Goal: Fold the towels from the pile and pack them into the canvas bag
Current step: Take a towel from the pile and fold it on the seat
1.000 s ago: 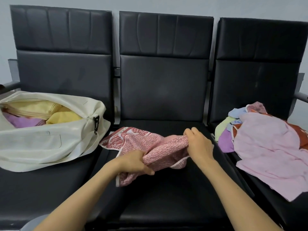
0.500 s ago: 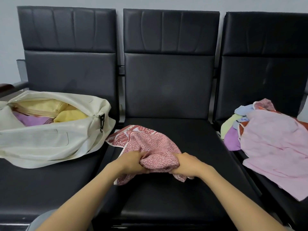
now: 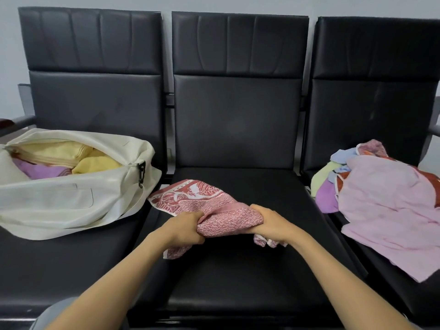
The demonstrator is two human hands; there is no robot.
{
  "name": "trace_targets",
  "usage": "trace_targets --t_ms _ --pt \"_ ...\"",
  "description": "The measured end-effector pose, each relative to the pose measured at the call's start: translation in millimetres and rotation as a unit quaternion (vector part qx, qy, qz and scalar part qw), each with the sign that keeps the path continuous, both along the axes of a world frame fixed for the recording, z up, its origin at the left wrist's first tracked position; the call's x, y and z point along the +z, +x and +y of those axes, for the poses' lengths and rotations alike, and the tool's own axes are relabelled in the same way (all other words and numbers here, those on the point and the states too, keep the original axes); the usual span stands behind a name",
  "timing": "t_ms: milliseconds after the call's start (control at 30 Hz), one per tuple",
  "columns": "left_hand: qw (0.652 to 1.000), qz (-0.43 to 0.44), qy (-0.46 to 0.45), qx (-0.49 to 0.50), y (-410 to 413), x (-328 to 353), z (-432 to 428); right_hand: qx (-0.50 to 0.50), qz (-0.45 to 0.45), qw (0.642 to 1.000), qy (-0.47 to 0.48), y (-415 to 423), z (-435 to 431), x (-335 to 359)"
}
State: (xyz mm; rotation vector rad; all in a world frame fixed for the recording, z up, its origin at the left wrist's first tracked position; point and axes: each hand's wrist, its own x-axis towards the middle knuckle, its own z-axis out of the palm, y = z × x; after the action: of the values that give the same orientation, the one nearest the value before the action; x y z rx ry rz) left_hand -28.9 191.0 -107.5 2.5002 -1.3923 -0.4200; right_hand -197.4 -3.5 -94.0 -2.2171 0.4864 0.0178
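A red-and-white patterned towel lies bunched on the middle black seat. My left hand grips its near left part. My right hand grips its right end, so the cloth is gathered between both fists. The cream canvas bag lies open on the left seat, with yellow and purple folded towels inside. The pile of towels, pink on top, rests on the right seat.
Three black padded chairs stand in a row against a pale wall. A metal armrest sits beyond the bag. The bag's dark buckle faces the middle seat.
My right hand has come down and toward me, from the far side of the towel to beside my left hand, bunching the cloth tighter. The bag and pile have not moved.
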Motion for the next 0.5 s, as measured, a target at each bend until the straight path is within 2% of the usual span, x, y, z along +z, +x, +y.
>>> trace_targets --t_ms 100,200,367,500 --pt "1.0 -0.021 0.019 -0.007 -8 7 5 -0.012 0.048 0.996 -0.079 -6 -2 5" --pt "0.999 0.023 -0.031 0.006 -14 30 8 -0.047 0.073 0.976 -0.201 -10 -12 14" --pt "0.995 0.033 -0.089 0.032 -22 99 13 -0.053 -0.007 0.975 -0.218 -14 -7 66" --pt "0.983 0.083 -0.158 0.048 -20 150 28 -0.082 -0.099 0.978 -0.165 -14 1 119"
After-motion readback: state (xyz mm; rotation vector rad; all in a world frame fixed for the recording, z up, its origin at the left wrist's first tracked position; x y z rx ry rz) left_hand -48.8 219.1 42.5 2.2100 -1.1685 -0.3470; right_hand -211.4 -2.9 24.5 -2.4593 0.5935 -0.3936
